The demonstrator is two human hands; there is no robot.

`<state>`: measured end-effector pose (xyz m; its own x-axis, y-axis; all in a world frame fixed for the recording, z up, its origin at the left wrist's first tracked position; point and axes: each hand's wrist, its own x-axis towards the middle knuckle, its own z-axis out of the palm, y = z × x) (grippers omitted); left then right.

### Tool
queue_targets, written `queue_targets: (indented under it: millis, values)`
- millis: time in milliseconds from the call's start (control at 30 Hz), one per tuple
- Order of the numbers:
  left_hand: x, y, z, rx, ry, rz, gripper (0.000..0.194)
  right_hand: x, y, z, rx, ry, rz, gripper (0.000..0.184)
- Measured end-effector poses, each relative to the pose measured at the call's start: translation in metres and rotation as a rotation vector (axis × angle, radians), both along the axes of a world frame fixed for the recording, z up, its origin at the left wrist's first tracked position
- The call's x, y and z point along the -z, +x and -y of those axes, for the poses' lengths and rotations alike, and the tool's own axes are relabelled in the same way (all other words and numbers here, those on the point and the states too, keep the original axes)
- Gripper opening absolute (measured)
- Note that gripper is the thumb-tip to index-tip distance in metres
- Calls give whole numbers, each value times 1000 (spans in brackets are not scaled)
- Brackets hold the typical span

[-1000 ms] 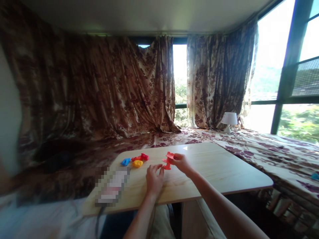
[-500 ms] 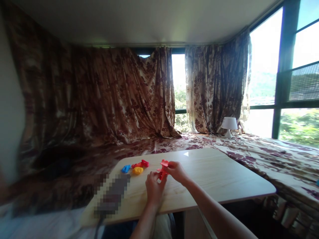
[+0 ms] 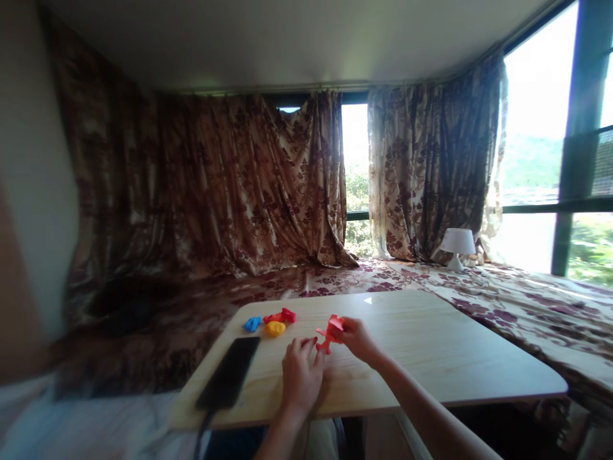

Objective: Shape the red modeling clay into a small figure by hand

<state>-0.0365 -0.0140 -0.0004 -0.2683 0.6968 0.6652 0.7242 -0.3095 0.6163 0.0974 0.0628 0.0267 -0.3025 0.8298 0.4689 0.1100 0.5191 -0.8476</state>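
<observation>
Right now my right hand (image 3: pixel 358 338) pinches the coral-red piece (image 3: pixel 336 324) by its upper right side, the fingertips closed on it. I have it over the table (image 3: pixel 431 358), left of the middle, well in from both the far edge and the near edge. It looks thin and soft, with a broad top and a narrower lower part that reaches down toward my left hand (image 3: pixel 301 374). There my thumb and forefinger are a little apart, right by that lower end; whether they touch or grip it, I cannot tell.

Toward the table's far left corner lie three crumpled bits: a blue lump (image 3: pixel 252 324) nearest the left edge, a red lump (image 3: pixel 287 315) to its right, and a yellow lump (image 3: pixel 274 328) just on my side of the red one. Along the left edge, closer to the near left corner, a dark phone (image 3: pixel 228 374) lies slantwise, a cable (image 3: pixel 205 428) running from its near end over the near edge.
</observation>
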Motion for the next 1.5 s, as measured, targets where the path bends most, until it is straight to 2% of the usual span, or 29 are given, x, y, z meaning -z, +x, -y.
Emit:
queue_targets:
  millis: [67, 167, 267, 300, 367, 533, 600, 700, 767, 833, 867, 967, 1033, 1100, 1167, 1267, 1367, 1500]
  values:
    - [-9, -18, 11, 4, 13, -72, 27, 3, 1, 2, -31, -18, -42, 27]
    - [-28, -68, 27, 28, -24, -275, 31, 7, 1, 5, -44, -44, -71, 25]
    - [-42, -130, 45, -180, -144, -389, 43, 9, 2, 4, -51, -50, -73, 24]
    - [-43, -147, 51, -243, -201, -409, 47, 9, 2, 4, -41, -53, -74, 24]
    - [-40, -170, 60, -276, -283, -459, 51, 9, 3, 3, -28, -56, -82, 25]
    - [-24, -179, 65, -227, -372, -515, 55, 10, 7, 5, -28, -60, -78, 30]
    - [-25, -182, 63, -244, -336, -508, 53, 9, 11, 6, -25, -53, -67, 29]
    - [-36, -184, 63, -296, -193, -470, 45, 6, 17, 3, -21, -41, -54, 24]
    - [-43, -175, 62, -284, -97, -413, 41, 3, 20, 1, -25, -37, -45, 23]
    - [-44, -149, 58, -227, -35, -341, 34, -1, 22, -1, -24, -31, -38, 23]
    - [-42, -131, 53, -158, -27, -306, 31, -3, 23, -2, -15, -26, -38, 22]
    - [-33, -70, 34, 98, -79, -182, 24, -9, 24, -5, 19, -4, -56, 22]
    - [-29, -34, 18, 178, -114, -13, 22, -12, 26, -6, 1, 3, -72, 23]
    - [-27, -9, 2, 242, -171, 256, 29, -13, 27, -7, -30, -4, -83, 23]
    - [-26, 5, -9, 353, -263, 501, 38, -12, 26, -8, -49, -11, -92, 24]
    - [-22, 13, -19, 450, -330, 678, 39, -7, 22, -9, -48, -14, -94, 24]
    - [-14, 16, -21, 448, -276, 725, 34, -3, 16, -9, -3, 9, -64, 25]
    - [-6, 18, -20, 461, -194, 686, 28, -5, 11, -5, 102, 94, 50, 21]
